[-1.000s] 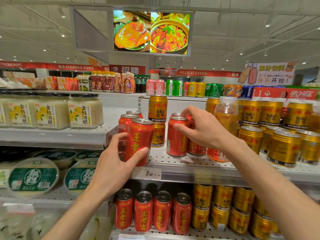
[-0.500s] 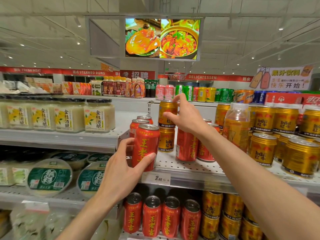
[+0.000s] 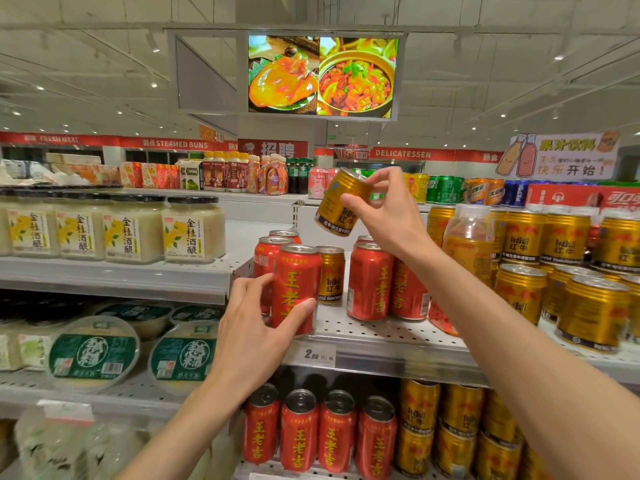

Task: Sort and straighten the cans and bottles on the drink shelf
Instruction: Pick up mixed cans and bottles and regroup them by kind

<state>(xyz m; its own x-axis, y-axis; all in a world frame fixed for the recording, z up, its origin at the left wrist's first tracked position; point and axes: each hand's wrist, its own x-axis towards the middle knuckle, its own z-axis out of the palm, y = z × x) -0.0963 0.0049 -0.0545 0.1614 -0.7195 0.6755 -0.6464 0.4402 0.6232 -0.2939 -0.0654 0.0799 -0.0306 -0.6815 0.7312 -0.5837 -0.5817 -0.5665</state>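
The left hand [image 3: 247, 336] grips one of five red cans [image 3: 370, 282] on the shelf [image 3: 388, 337]. The right hand [image 3: 391, 216] pinches a tilted gold can [image 3: 341, 202] above another gold can [image 3: 331, 273].

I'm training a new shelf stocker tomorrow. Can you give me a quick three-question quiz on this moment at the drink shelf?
1. True or false: the gold can in the right hand is upright.
2. What does the left hand grip: A) a jar, B) the front red can, C) a bottle?
3. What colour is the lone can standing on the shelf among the red cans?

Key: 1. False, it is lifted and tilted. 2. B. 3. Gold.
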